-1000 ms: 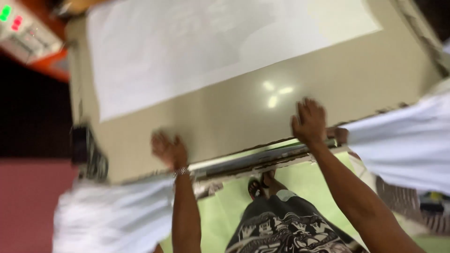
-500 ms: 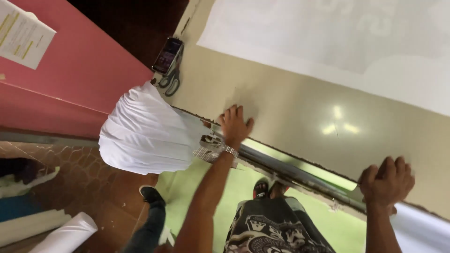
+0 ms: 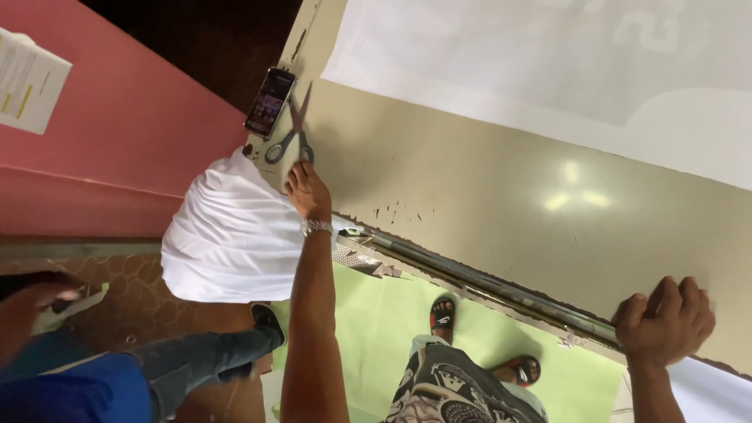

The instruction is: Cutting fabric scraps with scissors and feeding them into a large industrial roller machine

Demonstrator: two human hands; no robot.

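Left hand (image 3: 308, 190) flat on beige table (image 3: 470, 204), fingers spread, empty, tips just short of scissors (image 3: 291, 129) handles. Scissors lie untouched beyond fingertips, blades pointing away; smartphone (image 3: 270, 102) just outward of them at table corner. Bunched white fabric (image 3: 227, 231) hangs off edge, touching outer side of wrist. Right hand (image 3: 664, 321) curled over near table edge, gripping the edge only. White sheet (image 3: 548, 63) spread well beyond both hands, uncut as far as visible. Scissors not yet picked up.
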